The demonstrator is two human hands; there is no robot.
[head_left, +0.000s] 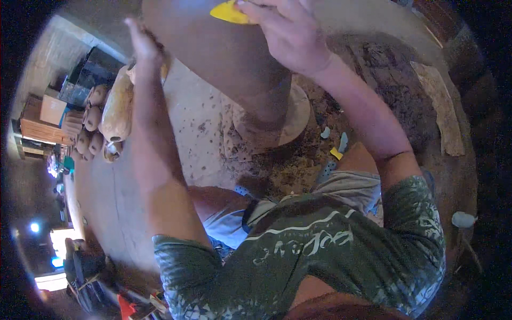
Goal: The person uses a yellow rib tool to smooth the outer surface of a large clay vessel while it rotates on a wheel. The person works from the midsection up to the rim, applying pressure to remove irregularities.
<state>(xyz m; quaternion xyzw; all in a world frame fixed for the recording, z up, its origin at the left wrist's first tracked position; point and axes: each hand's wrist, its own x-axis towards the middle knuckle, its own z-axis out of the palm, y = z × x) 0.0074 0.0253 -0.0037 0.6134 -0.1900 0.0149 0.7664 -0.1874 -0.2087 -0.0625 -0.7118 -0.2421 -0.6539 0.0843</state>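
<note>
A tall, dark brown clay vessel (224,64) rises in front of me, narrow at its foot and wider toward the top, where the view cuts it off. It stands on a round disc (300,114) spattered with clay. Between the fingers of my right hand (293,37) is a yellow scraper (230,13), flat against or very close to the vessel's upper wall. At the vessel's left side, my left hand (144,44) is raised with fingers stretched out and nothing held. Whether its palm touches the clay I cannot tell.
Several clay pots (92,118) and a long pale vessel (116,114) lie at the left. Pale flat pieces (343,141) and a small yellow piece (336,153) are near my right knee. A rough board (438,106) lies at the right, beyond dark crumbs on the floor.
</note>
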